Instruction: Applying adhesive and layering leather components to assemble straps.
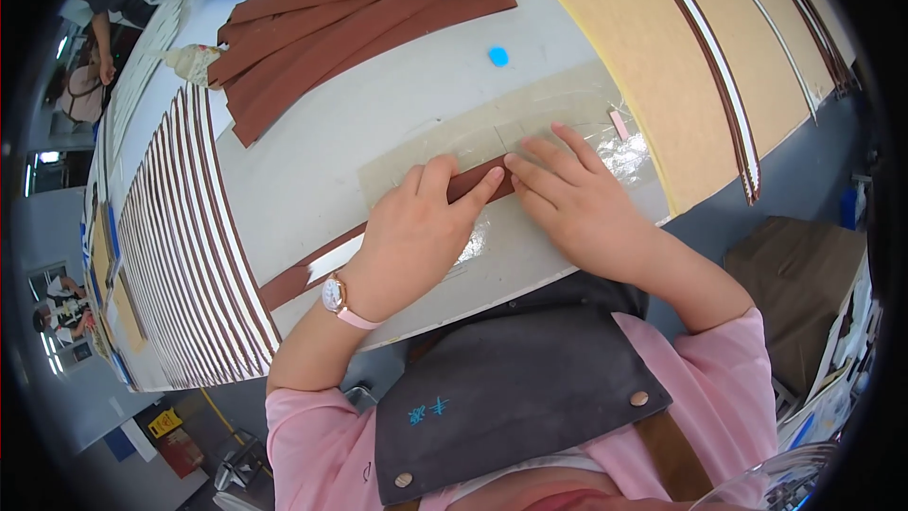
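Smooth tabletop [322, 170]: both hands [414, 232] touch a narrow brown strip [466, 182].

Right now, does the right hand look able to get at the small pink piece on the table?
Probably yes. The small pink piece lies close by, to the right of the right hand, with nothing visible between them. That hand would likely need to leave the brown strip at its fingertips.

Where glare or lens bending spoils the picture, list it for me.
Head view: glare whitens the glossy sheet beside the right hand, with a smaller bright patch below the brown strip; also in the head view, fisheye bending bows the tan sheet along its yellow edge, and the corners go black.
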`<act>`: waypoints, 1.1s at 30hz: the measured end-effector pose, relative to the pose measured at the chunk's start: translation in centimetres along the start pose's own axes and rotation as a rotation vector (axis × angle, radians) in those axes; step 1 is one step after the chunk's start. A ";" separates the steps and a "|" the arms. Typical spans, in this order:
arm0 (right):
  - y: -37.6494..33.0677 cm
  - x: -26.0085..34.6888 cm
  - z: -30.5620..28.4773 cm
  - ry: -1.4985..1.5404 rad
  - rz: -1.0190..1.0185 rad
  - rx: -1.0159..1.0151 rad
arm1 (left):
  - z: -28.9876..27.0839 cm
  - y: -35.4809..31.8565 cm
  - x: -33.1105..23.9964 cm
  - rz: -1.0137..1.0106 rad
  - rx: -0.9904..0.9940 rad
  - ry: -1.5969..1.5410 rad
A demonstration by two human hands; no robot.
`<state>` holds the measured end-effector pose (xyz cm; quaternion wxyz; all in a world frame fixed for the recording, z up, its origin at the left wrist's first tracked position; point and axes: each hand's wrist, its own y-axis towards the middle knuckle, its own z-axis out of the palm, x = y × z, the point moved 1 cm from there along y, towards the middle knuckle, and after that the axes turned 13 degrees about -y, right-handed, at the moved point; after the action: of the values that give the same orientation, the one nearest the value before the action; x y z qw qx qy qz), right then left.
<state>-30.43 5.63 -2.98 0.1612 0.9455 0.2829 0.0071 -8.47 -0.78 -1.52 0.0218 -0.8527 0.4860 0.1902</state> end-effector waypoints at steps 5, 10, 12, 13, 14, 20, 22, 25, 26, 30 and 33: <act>0.6 0.7 -0.9 -0.035 -0.030 0.045 | -0.8 -1.8 1.5 -0.084 -0.040 -0.298; 0.8 1.0 -0.7 -0.111 -0.070 0.019 | -0.5 -3.1 2.1 -0.101 -0.137 -0.435; 0.8 1.1 -0.9 -0.104 -0.053 0.056 | -0.4 -3.1 2.2 -0.082 -0.153 -0.403; 0.8 1.1 -1.0 -0.106 -0.063 0.058 | -0.3 -3.1 2.2 -0.057 -0.162 -0.370; 0.8 1.1 -1.1 -0.106 -0.057 0.061 | -0.2 -3.1 2.3 -0.062 -0.170 -0.371; 0.9 2.4 -0.3 -0.141 -0.011 0.049 | 0.1 -3.2 2.9 -0.013 -0.187 -0.403; 1.2 3.5 0.4 -0.154 -0.001 0.041 | 0.2 -3.2 3.0 -0.006 -0.202 -0.431; 2.0 5.4 1.2 -0.050 0.049 -0.018 | 0.4 -3.1 3.0 0.003 -0.216 -0.425; 2.1 5.8 1.2 -0.045 0.075 -0.006 | 0.5 -3.2 3.0 0.002 -0.222 -0.423; 2.1 5.9 1.7 0.059 0.148 -0.029 | 0.0 -3.8 2.8 -0.010 -0.221 -0.356; 2.2 5.5 1.5 0.077 0.112 0.003 | -0.4 -4.4 2.9 -0.056 -0.186 -0.299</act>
<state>-24.48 6.40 -4.20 0.1481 0.9592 0.2353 0.0521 -3.37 -0.93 -2.80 0.0204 -0.8265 0.4337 0.3584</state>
